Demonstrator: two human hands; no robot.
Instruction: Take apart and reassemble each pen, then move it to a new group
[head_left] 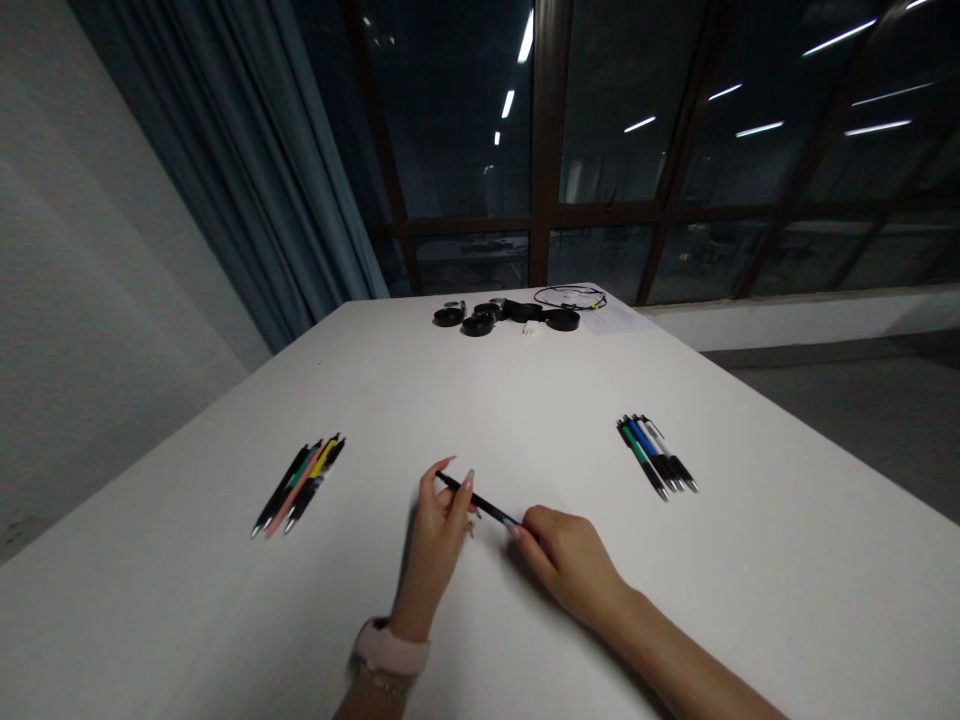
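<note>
While both hands meet near the middle of the white counter [525, 400], 1 dark pen [480, 503] is stretched between them, lifted just off the surface. The left hand [439, 530] pinches its far end between thumb and forefinger, other fingers loosely curled; the right hand [566, 560] closes its fingertips on the near end, so each end has its own grip. To the left lies a bundle of pens [300, 485] with green, pink and yellow barrels, side by side; to the right, well apart, a second bundle [656, 455] with blue, green and black ones. At the far edge sit black round parts [480, 320] and a thin cable [570, 296].
</note>
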